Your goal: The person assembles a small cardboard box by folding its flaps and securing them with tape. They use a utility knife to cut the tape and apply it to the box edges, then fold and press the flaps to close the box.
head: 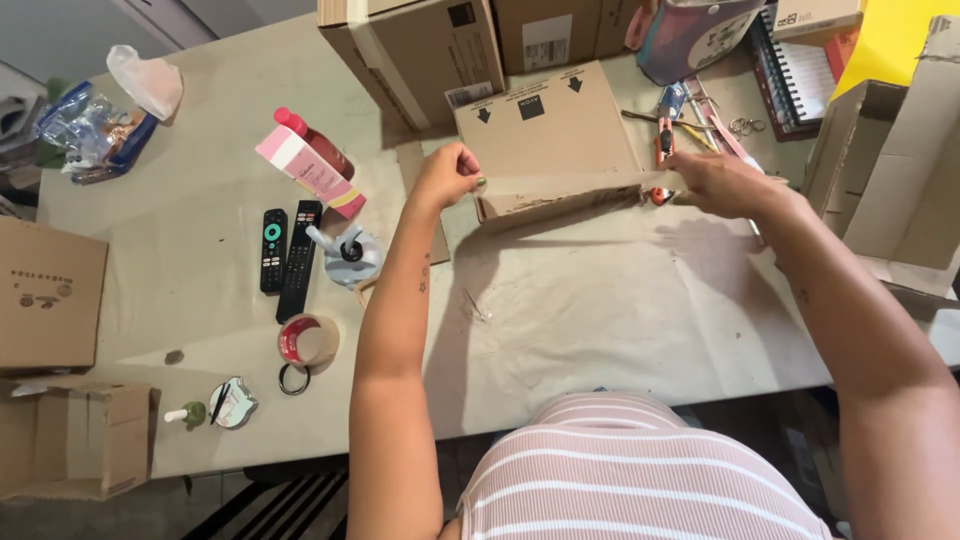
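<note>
Both hands' grip holds a cardboard box (pixel 550 150) over the paper-covered table (pixel 620 310).

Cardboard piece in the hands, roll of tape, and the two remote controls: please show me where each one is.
cardboard piece (pixel 550 135), head view, middle of its upright flat panel.
roll of tape (pixel 305 342), head view, on its red rim.
remote controls (pixel 273 250), head view, body of the shorter black one.

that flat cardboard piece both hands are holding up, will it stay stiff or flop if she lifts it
The cardboard piece probably stays fairly stiff: it stands upright held only at its lower corners by the left hand and right hand. It likely bends along its folded bottom flap. It looks thin, so probably light for its size.
</note>
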